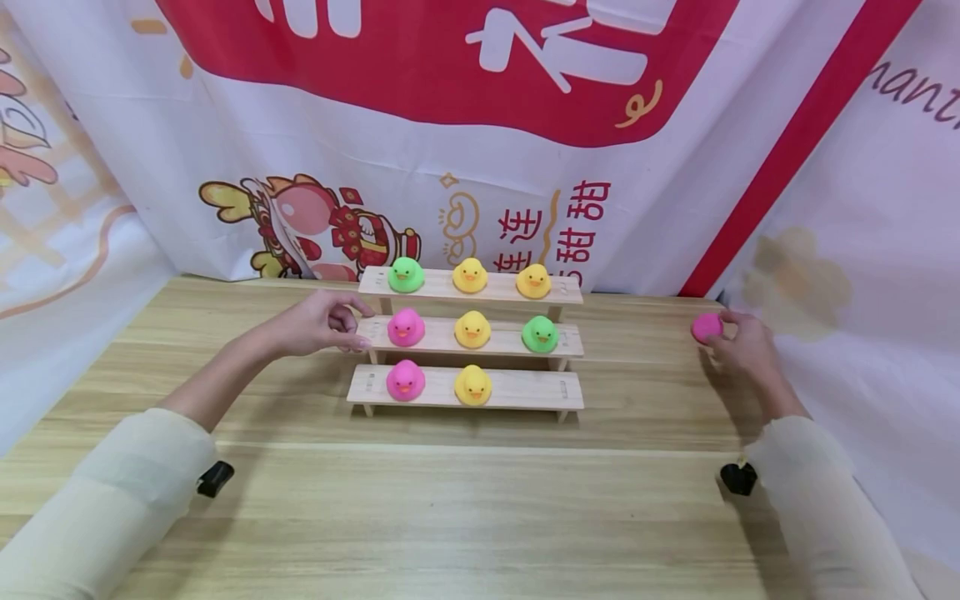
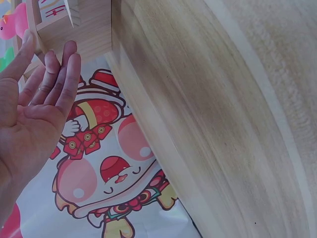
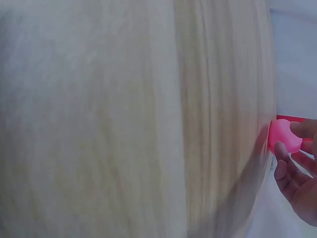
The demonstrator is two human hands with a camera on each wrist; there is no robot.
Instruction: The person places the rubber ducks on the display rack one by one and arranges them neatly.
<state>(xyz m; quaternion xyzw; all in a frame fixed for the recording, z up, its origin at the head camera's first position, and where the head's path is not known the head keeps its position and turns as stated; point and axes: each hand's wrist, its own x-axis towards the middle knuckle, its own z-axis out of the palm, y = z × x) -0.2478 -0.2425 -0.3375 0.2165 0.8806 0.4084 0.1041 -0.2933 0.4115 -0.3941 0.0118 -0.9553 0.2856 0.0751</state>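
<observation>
A three-tier wooden stand (image 1: pixel 525 380) holds small toy ducks. A green duck (image 1: pixel 406 275) and two yellow ones, including this yellow duck (image 1: pixel 470 276), sit on the top tier. The middle tier carries a pink duck (image 1: pixel 406 327), a yellow duck (image 1: pixel 472 330) and a green duck (image 1: pixel 540 334). On the bottom tier are a pink duck (image 1: pixel 405 381) and a yellow duck (image 1: pixel 473 385). My left hand (image 1: pixel 327 322) is at the stand's left end, fingers loosely bent, thumb by the middle tier. Far right, my right hand (image 1: pixel 750 350) pinches a pink toy duck (image 3: pixel 285 136), its face hidden.
The stand is on a wood-grain table (image 1: pixel 450 508), near its back edge. Behind it hangs a white cloth (image 1: pixel 420 158) with red and cartoon prints. Another white cloth (image 1: pixel 862 333) borders the right side, close to my right hand.
</observation>
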